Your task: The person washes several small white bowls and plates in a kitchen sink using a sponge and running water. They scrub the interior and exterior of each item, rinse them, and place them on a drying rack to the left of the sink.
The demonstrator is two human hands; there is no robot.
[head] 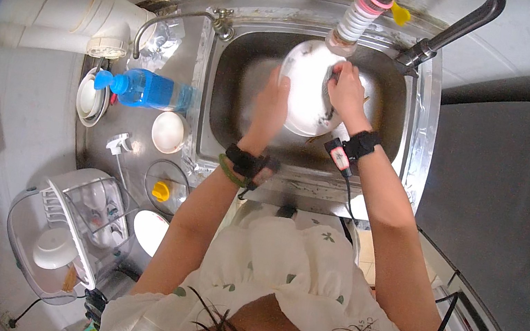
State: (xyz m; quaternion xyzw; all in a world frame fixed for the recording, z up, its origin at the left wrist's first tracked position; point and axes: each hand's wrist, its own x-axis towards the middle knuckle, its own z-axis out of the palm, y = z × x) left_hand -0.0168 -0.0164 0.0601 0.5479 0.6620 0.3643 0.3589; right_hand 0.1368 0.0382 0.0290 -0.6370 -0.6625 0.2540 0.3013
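Observation:
A white plate [304,88] with dark marks near its rim is held tilted over the stainless steel sink [228,133]. My left hand [270,108] grips its left edge, thumb on the upper face. My right hand [348,92] presses a grey scouring pad [331,79] against the plate's right side; the fingers hide much of the pad. Just above the plate hangs the faucet's white ribbed spout extension [354,22] with pink rings. Under the plate, part of the sink floor is hidden, and small brownish bits show beside the right hand.
Left of the sink stand a blue soap pump bottle [144,88], a white bowl [168,132], a glass lid with a yellow knob [161,191] and a white plate [150,232]. A dish rack [69,233] sits nearer me. A thin curved tap [174,16] reaches over the left counter.

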